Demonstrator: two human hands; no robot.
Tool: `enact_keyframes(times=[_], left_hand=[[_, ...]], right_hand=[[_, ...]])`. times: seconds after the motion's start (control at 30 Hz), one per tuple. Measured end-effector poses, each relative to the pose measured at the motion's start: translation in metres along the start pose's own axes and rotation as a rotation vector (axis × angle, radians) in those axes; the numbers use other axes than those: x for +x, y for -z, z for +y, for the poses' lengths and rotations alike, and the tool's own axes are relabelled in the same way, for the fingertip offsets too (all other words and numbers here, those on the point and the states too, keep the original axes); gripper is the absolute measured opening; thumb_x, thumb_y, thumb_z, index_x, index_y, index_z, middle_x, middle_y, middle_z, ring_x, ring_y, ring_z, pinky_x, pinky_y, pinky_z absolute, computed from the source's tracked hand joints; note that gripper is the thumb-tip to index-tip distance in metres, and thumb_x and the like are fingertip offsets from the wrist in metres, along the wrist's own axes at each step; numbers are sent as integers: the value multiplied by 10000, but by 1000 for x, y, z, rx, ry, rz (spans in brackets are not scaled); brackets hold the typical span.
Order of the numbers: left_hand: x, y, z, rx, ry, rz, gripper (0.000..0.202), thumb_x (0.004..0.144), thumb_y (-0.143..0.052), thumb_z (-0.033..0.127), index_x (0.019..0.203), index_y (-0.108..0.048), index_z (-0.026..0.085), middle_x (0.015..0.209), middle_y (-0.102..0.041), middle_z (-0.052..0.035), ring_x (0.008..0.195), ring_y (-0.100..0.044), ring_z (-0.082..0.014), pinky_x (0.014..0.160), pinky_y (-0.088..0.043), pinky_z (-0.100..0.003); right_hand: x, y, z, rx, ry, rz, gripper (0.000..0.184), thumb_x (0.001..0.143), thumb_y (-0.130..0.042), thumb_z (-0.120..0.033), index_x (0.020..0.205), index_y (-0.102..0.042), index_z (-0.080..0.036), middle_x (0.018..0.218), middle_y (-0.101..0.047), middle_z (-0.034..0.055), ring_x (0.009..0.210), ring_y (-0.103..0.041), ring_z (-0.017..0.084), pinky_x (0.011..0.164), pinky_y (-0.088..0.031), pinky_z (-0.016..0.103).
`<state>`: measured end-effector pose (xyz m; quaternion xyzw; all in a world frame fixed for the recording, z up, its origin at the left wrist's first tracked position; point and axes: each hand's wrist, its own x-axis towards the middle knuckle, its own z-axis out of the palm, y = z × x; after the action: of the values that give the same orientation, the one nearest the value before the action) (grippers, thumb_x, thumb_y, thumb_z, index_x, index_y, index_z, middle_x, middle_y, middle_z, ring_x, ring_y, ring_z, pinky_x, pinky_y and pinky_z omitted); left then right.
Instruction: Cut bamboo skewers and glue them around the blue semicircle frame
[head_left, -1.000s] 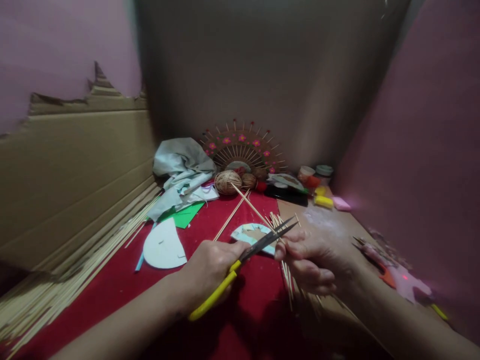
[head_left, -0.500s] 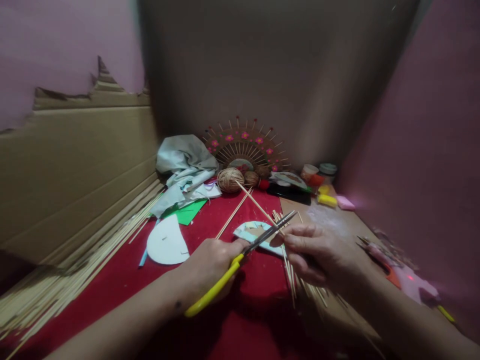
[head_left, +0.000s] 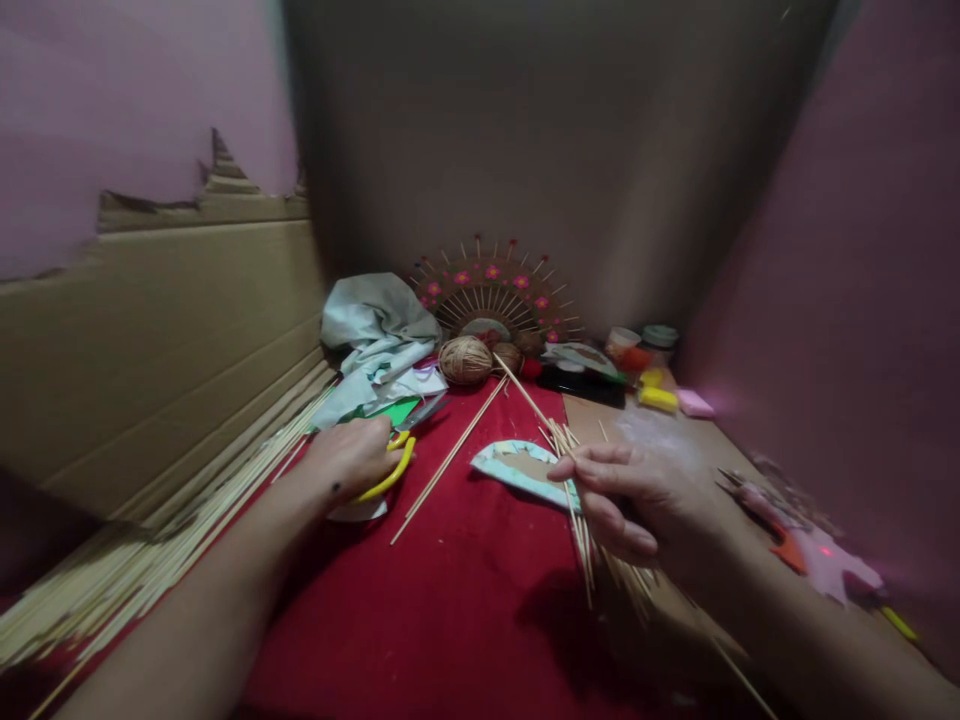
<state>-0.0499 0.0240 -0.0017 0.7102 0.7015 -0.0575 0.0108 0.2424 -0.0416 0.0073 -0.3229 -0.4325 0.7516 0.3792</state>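
My left hand is closed round the yellow-handled scissors, low over a white half-round card on the red cloth, left of centre. The blades point toward the green paper. My right hand pinches a thin bamboo stick that slants up toward the ball of twine. Under that hand lies a bundle of several sticks. A light-blue curved card piece rests between the two hands.
A long pile of bamboo sticks runs along the cardboard wall at left. At the back stand a fan-shaped stick ornament, a crumpled cloth, small pots and yellow and pink blocks. Pink and orange scraps lie at right.
My left hand has carried the scissors away from the stick, left and back to the white card. The right hand keeps hold of the stick, almost still.
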Motion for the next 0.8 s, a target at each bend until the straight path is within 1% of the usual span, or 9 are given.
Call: enact_keyframes(times=[0.07,0.1,0.17,0.27,0.3,0.37,0.43,0.57,0.8], left_hand=[[2,-4,-3,27,-15,1,367,806,-449,437,945,-625,147,932,-668,-174,850,-641,-337,663,-480,-395],[0,-5,-1,31,-53,57,355,804,-474,412,969,-626,137,939,-660,-174,862,-636,-331,686,-489,-404],[-9,-4,8,-20,-199,328,379,818,-516,369,1093,-592,120,1015,-625,-174,954,-604,-313,783,-497,-418],[-29,-2,35,-219,-552,863,440,877,-523,312,1289,-459,171,1213,-523,-139,1157,-485,-257,977,-432,-404],[-35,-1,45,-228,-665,936,435,882,-534,292,1300,-448,207,1256,-499,-121,1196,-449,-251,1010,-409,-410],[-42,-3,63,-185,-818,961,419,884,-546,260,1292,-456,226,1316,-469,-112,1249,-391,-262,1052,-359,-449],[-44,-5,73,-158,-871,930,349,886,-545,249,1229,-508,193,1275,-509,-118,1223,-406,-268,1062,-324,-485],[-42,-8,75,-177,-861,905,150,901,-509,249,972,-604,156,949,-622,-82,962,-508,-223,919,-405,-426],[-48,-12,74,-100,-796,938,180,897,-506,265,786,-598,159,701,-602,-44,697,-487,-177,697,-378,-331]], right_hand=[[-1,-2,1,-33,-10,16,142,772,-654,-259,819,-687,-130,366,-487,-63,231,-271,17,251,-207,128],[-1,-2,1,-54,-19,21,148,773,-654,-263,822,-685,-127,360,-486,-62,230,-281,19,252,-205,128],[0,-2,3,-89,-35,25,173,772,-655,-278,828,-682,-117,360,-497,-57,228,-297,23,251,-199,131],[3,1,9,-97,-40,14,196,781,-649,-292,849,-682,-112,371,-507,-58,228,-294,26,245,-205,137],[4,1,12,-87,-40,-2,196,788,-643,-292,858,-683,-115,371,-508,-60,226,-287,27,242,-210,137],[6,2,17,-51,-50,-41,185,804,-627,-286,873,-684,-125,368,-507,-63,225,-280,33,235,-226,137],[7,1,21,3,-75,-85,162,810,-614,-271,857,-685,-133,355,-498,-65,220,-266,40,226,-238,139],[9,-2,27,118,-142,-122,129,777,-639,-218,840,-694,-121,354,-494,-68,221,-215,31,219,-253,138],[11,-5,35,214,-109,-153,132,791,-627,-211,845,-699,-115,354,-472,-78,227,-171,20,221,-243,137]])
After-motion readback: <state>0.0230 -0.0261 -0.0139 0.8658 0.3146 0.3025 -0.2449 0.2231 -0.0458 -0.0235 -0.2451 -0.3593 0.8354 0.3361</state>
